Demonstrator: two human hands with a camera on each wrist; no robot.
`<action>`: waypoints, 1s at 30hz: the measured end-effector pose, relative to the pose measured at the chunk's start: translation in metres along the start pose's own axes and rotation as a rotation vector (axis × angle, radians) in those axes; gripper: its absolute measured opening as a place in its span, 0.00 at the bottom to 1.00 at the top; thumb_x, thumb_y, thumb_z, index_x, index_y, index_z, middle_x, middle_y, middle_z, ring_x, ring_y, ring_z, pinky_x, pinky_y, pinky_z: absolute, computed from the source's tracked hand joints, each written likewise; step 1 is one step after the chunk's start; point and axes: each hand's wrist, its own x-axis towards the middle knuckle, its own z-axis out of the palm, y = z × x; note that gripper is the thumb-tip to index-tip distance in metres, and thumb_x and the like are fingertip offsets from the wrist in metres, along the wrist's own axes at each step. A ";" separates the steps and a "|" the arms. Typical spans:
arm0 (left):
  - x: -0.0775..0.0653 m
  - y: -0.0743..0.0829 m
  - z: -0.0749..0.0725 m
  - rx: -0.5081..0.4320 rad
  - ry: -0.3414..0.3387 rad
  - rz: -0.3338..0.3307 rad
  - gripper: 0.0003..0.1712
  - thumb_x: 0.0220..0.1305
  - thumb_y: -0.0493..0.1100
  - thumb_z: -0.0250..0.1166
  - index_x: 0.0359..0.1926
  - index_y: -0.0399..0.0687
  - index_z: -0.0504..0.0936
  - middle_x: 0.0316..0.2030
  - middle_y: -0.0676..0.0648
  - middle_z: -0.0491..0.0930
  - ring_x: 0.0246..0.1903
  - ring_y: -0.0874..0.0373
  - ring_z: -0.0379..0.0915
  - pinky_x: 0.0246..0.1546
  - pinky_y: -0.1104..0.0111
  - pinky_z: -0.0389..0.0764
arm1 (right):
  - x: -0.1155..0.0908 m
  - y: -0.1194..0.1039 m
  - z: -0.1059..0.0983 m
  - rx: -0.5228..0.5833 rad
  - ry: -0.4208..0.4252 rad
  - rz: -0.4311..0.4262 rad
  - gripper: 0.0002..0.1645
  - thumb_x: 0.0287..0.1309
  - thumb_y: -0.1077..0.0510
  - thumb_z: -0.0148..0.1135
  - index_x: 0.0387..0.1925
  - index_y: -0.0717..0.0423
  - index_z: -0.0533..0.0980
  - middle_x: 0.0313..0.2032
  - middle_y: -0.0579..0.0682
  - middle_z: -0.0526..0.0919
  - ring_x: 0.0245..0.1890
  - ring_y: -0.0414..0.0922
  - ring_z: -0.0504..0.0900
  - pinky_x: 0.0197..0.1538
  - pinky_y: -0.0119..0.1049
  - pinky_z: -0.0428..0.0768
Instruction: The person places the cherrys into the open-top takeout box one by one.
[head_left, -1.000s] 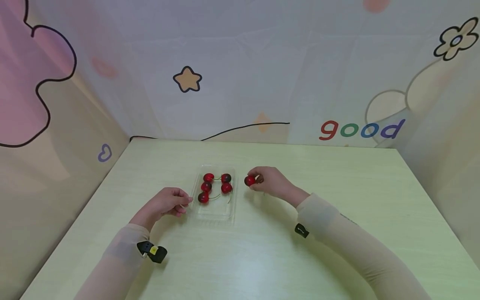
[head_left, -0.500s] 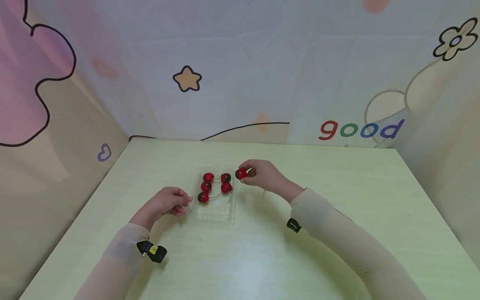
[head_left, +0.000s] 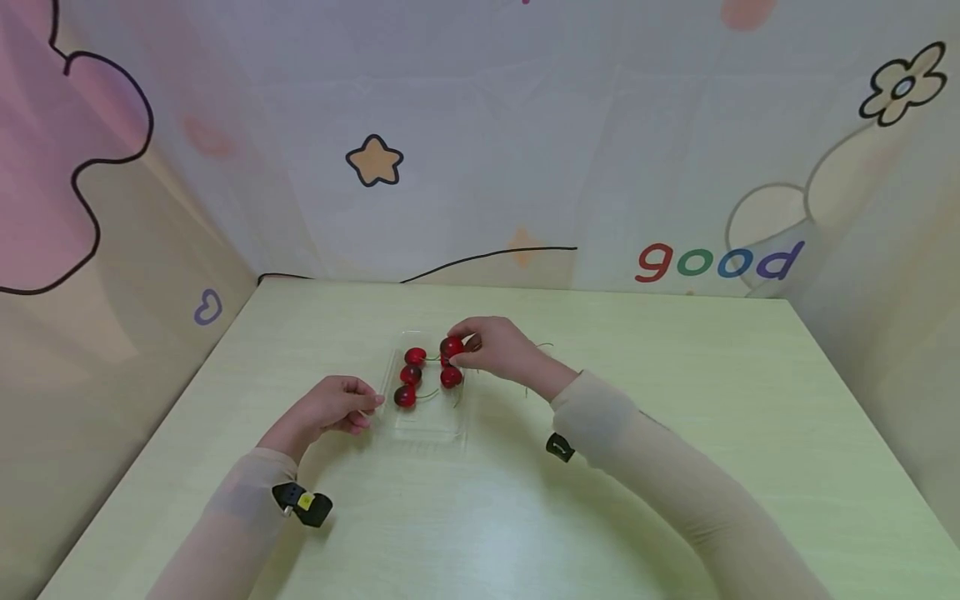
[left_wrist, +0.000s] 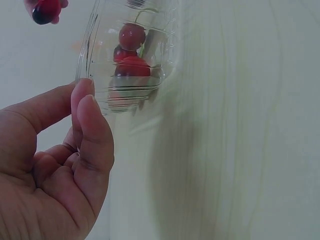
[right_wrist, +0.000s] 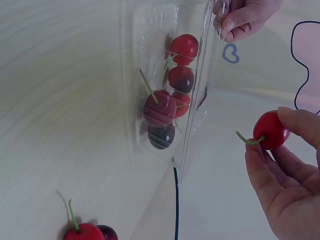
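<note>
My right grip [head_left: 498, 348] is pinching a glossy red-and-dark cherry [head_left: 452, 346] between thumb and fingertips, its short green stem [right_wrist: 250, 140] poking out beside the fingers. Just left of that grip and below it is the clear tray [head_left: 427, 427]; I have the cherry raised above its far right part. At the tray's opposite side, my left grip [head_left: 337, 404] is pinching the thin left rim between thumb and forefinger, the other fingers bent loosely beneath. Inside the tray, three cherries [head_left: 410, 375] line the side nearer my left grip, and two others [head_left: 451, 377] lie on the side nearer my right, the farther one partly covered by the cherry I hold. Outside the tray, on my right grip's side, two loose cherries [right_wrist: 85, 232] rest on the table [head_left: 480, 517]; from the head view my hand and wrist hide them, with only thin stems showing around my wrist. Behind each grip, a small black device [head_left: 302, 504] sits at the pale sleeve. Beyond both grips, past the table's far edge, a printed backdrop [head_left: 480, 150] rises.
</note>
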 end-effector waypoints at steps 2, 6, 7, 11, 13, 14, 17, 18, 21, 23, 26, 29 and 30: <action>-0.001 0.000 0.000 -0.002 -0.006 0.008 0.11 0.74 0.42 0.62 0.45 0.36 0.78 0.30 0.50 0.78 0.24 0.63 0.75 0.29 0.74 0.82 | 0.002 -0.002 0.003 -0.001 -0.006 0.005 0.25 0.65 0.57 0.69 0.62 0.58 0.78 0.53 0.55 0.86 0.51 0.48 0.85 0.51 0.36 0.85; -0.001 -0.001 0.001 -0.004 -0.003 0.003 0.11 0.74 0.42 0.62 0.46 0.36 0.78 0.31 0.50 0.77 0.25 0.63 0.75 0.29 0.74 0.82 | 0.007 -0.006 0.010 0.007 -0.022 0.027 0.26 0.65 0.56 0.69 0.63 0.56 0.77 0.57 0.54 0.84 0.53 0.49 0.83 0.54 0.37 0.85; -0.001 -0.001 0.001 -0.001 -0.002 0.000 0.11 0.74 0.42 0.62 0.47 0.36 0.78 0.31 0.49 0.77 0.25 0.62 0.75 0.29 0.74 0.82 | 0.008 -0.007 0.012 0.007 -0.026 0.029 0.26 0.65 0.56 0.69 0.63 0.55 0.77 0.57 0.54 0.84 0.54 0.49 0.83 0.55 0.38 0.85; 0.000 -0.001 0.002 0.006 0.003 -0.007 0.13 0.74 0.43 0.62 0.48 0.36 0.78 0.31 0.49 0.77 0.25 0.62 0.74 0.30 0.74 0.82 | 0.013 -0.009 0.018 -0.006 -0.035 0.021 0.26 0.65 0.57 0.68 0.63 0.55 0.76 0.59 0.55 0.83 0.57 0.50 0.82 0.57 0.39 0.85; 0.000 0.000 0.002 0.005 0.008 -0.010 0.13 0.74 0.43 0.63 0.48 0.36 0.78 0.31 0.49 0.77 0.25 0.62 0.74 0.30 0.74 0.82 | 0.015 -0.010 0.020 -0.012 -0.039 0.012 0.25 0.66 0.57 0.68 0.63 0.55 0.76 0.59 0.55 0.83 0.57 0.50 0.82 0.58 0.39 0.85; 0.000 0.000 0.001 0.003 0.010 -0.012 0.12 0.74 0.43 0.63 0.48 0.36 0.78 0.31 0.49 0.77 0.25 0.62 0.74 0.30 0.74 0.82 | 0.016 -0.010 0.022 -0.016 -0.041 0.006 0.25 0.66 0.57 0.68 0.63 0.55 0.76 0.59 0.55 0.83 0.57 0.50 0.82 0.57 0.38 0.85; 0.000 0.000 0.001 0.002 0.010 -0.013 0.12 0.73 0.43 0.63 0.47 0.36 0.78 0.31 0.49 0.77 0.25 0.62 0.74 0.30 0.74 0.82 | 0.019 -0.011 0.026 -0.009 -0.054 0.005 0.24 0.66 0.58 0.67 0.62 0.55 0.76 0.58 0.56 0.84 0.56 0.50 0.82 0.56 0.38 0.85; 0.000 0.000 0.002 0.000 0.010 -0.014 0.12 0.73 0.42 0.63 0.47 0.36 0.78 0.31 0.49 0.77 0.25 0.61 0.74 0.30 0.74 0.82 | 0.019 -0.011 0.027 -0.009 -0.059 0.008 0.24 0.66 0.58 0.67 0.62 0.55 0.77 0.57 0.56 0.84 0.55 0.50 0.82 0.55 0.38 0.85; 0.000 0.000 0.002 0.001 0.006 -0.015 0.12 0.73 0.42 0.63 0.47 0.36 0.78 0.31 0.49 0.78 0.25 0.61 0.74 0.30 0.74 0.82 | 0.021 -0.012 0.031 -0.012 -0.064 0.017 0.23 0.66 0.58 0.67 0.61 0.55 0.77 0.56 0.56 0.84 0.52 0.49 0.81 0.53 0.37 0.85; 0.000 0.000 0.002 -0.001 0.010 -0.019 0.12 0.73 0.42 0.63 0.47 0.36 0.78 0.31 0.49 0.78 0.25 0.61 0.74 0.30 0.74 0.82 | 0.022 -0.012 0.034 -0.028 -0.060 0.017 0.23 0.65 0.58 0.68 0.61 0.55 0.77 0.55 0.55 0.84 0.50 0.48 0.81 0.54 0.37 0.84; 0.000 0.000 0.002 0.002 0.013 -0.018 0.12 0.74 0.43 0.63 0.47 0.36 0.78 0.31 0.49 0.78 0.25 0.61 0.74 0.30 0.74 0.82 | 0.025 -0.011 0.037 -0.052 -0.055 0.013 0.22 0.65 0.58 0.68 0.60 0.55 0.78 0.54 0.55 0.85 0.49 0.48 0.80 0.56 0.39 0.83; 0.000 0.000 0.001 0.004 0.015 -0.019 0.12 0.74 0.43 0.63 0.47 0.36 0.78 0.31 0.49 0.78 0.25 0.61 0.74 0.30 0.74 0.82 | 0.028 -0.011 0.039 -0.067 -0.062 0.014 0.22 0.65 0.59 0.68 0.59 0.57 0.78 0.54 0.55 0.85 0.47 0.47 0.79 0.56 0.39 0.82; 0.000 0.000 0.001 0.004 0.015 -0.019 0.12 0.74 0.43 0.63 0.47 0.36 0.78 0.31 0.49 0.78 0.25 0.61 0.74 0.30 0.74 0.82 | 0.029 -0.011 0.039 -0.067 -0.066 0.015 0.22 0.65 0.59 0.68 0.59 0.57 0.78 0.55 0.56 0.85 0.46 0.46 0.79 0.55 0.38 0.82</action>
